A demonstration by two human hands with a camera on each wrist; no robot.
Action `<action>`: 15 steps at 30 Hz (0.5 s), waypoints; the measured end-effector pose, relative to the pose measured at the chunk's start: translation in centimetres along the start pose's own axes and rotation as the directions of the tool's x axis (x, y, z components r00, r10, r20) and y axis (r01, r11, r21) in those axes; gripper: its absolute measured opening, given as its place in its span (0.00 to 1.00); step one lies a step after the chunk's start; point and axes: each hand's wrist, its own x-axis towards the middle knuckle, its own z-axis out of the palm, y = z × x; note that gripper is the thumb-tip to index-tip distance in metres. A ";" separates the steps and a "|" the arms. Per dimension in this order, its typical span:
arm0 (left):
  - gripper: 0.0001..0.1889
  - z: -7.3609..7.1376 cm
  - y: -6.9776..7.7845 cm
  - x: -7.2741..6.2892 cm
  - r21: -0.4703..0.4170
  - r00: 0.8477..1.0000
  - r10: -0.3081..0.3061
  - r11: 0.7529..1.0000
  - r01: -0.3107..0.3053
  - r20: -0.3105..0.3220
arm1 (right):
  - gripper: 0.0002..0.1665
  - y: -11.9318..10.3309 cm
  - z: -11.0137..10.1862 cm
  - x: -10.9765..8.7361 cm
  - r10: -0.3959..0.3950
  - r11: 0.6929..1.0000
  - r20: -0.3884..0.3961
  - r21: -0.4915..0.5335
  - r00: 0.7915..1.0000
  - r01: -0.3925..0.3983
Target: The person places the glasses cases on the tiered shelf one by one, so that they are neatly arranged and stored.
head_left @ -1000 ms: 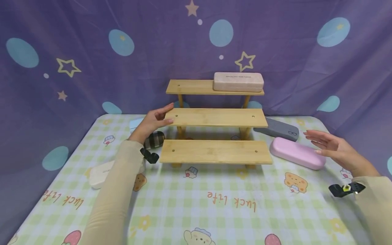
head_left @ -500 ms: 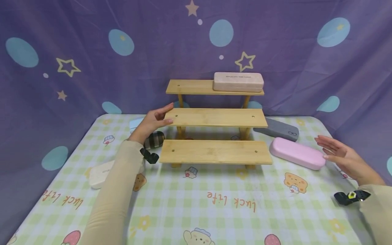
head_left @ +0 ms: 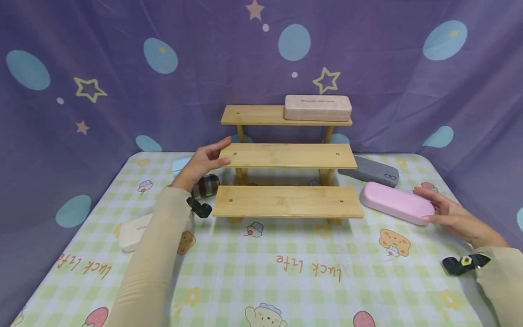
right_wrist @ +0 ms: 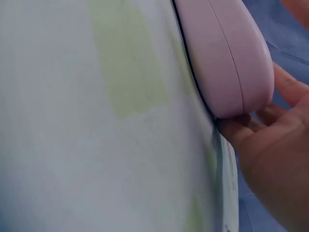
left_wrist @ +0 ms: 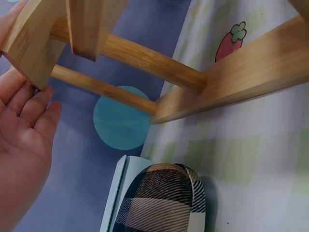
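My left hand (head_left: 200, 164) grips the left end of the middle shelf of a three-tier wooden display stand (head_left: 288, 155), thumb on top. In the left wrist view, its curled fingers (left_wrist: 41, 104) meet the shelf's edge from below. My right hand (head_left: 455, 218) is around the near right end of a pink glasses case (head_left: 396, 203), which lies on the table to the right of the stand. Its thumb is at the case's front side and its fairly straight fingers extend behind. The right wrist view shows fingertips close against the rounded end of the pink case (right_wrist: 231, 58).
A beige glasses case (head_left: 318, 108) sits on the top shelf's right half. A grey case (head_left: 372, 171) lies behind the pink one. Left of the stand are a plaid case (head_left: 206, 186), a light blue case (head_left: 180, 164) and a cream case (head_left: 132, 234), partly hidden by the left arm.
My right hand first drew back slightly to the right, then came left and down to the pink glasses case's end. The left hand keeps its hold on the shelf.
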 end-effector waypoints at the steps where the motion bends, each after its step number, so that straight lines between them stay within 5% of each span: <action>1: 0.34 -0.1 -0.3 0.1 -0.003 1.000 0.002 1.000 -0.002 0.000 | 0.45 0.1 0.0 0.0 0.021 1.000 0.002 -0.003 1.000 -0.021; 7: 0.34 -0.5 -1.6 0.6 -0.002 1.000 0.015 1.000 -0.015 -0.016 | 0.47 0.4 0.3 0.2 0.129 0.987 -0.023 -0.098 0.991 -0.131; 15: 0.34 -0.4 -1.6 0.6 -0.004 1.000 0.020 1.000 -0.020 -0.011 | 0.48 0.1 0.6 0.1 0.204 0.932 -0.134 -0.278 0.970 -0.234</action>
